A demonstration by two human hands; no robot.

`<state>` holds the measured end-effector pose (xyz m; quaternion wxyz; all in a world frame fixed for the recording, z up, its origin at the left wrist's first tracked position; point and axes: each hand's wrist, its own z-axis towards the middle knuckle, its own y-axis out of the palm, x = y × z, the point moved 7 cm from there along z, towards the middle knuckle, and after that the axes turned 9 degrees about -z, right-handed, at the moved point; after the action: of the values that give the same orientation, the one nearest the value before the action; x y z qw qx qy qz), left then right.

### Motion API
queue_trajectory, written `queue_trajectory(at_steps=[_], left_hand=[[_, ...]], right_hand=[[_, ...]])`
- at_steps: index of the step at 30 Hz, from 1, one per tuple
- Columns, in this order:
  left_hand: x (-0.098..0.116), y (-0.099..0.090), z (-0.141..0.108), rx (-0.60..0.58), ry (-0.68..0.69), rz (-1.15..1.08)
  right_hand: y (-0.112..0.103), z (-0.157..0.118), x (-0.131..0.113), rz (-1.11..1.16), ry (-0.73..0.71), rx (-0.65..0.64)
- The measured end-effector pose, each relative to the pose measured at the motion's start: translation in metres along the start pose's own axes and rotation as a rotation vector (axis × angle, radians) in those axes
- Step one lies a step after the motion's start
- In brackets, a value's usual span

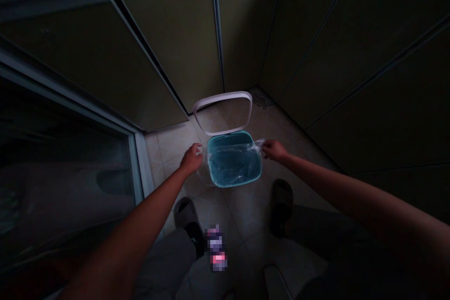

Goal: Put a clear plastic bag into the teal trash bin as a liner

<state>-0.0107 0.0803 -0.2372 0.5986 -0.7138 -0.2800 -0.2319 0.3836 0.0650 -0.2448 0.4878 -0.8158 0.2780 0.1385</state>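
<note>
A teal bin [235, 179] stands on the tiled floor, its white rim frame [223, 97] tilted up behind it. Over the bin's mouth stretches a clear plastic bag [234, 148]. At the bin's right edge my right hand [274, 150] is closed on a bunched part of the bag. My left hand [191, 158] is beside the bin's left edge with its fingers curled and the thumb and forefinger close together; whether it holds thin plastic is too unclear to tell.
Panelled cabinets [176, 47] rise behind the bin and along the right. A framed glass door [138, 164] is at the left. My slippered feet [186, 213] are on either side, nearer than the bin. A pixelated patch shows between my legs.
</note>
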Motion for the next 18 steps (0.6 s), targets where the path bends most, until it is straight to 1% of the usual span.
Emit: queue_trajectory(at_steps=[2, 4, 5, 8, 10, 13, 18], left_hand=[[-0.003, 0.009, 0.018, -0.04, -0.047, -0.138], [-0.005, 0.018, 0.029, -0.097, -0.087, -0.243], [-0.005, 0.021, 0.032, -0.12, -0.093, -0.274], [-0.004, 0.025, 0.035, -0.152, -0.072, -0.299], [-0.005, 0.025, 0.034, -0.157, -0.061, -0.316], [-0.008, 0.023, 0.037, -0.133, -0.062, -0.353], [-0.019, 0.02, 0.056, -0.011, -0.111, -0.422]], right_hand=[[-0.004, 0.0, -0.001, 0.196, 0.131, 0.044], [-0.007, -0.001, -0.004, 0.375, 0.21, 0.098], [-0.006, -0.002, -0.007, 0.456, 0.222, 0.094], [0.001, 0.001, -0.016, 0.599, 0.199, -0.003], [0.002, 0.006, -0.019, 0.624, 0.163, -0.031], [0.0, 0.017, -0.017, 0.607, 0.145, -0.028], [-0.008, 0.039, -0.013, 0.422, 0.197, 0.022]])
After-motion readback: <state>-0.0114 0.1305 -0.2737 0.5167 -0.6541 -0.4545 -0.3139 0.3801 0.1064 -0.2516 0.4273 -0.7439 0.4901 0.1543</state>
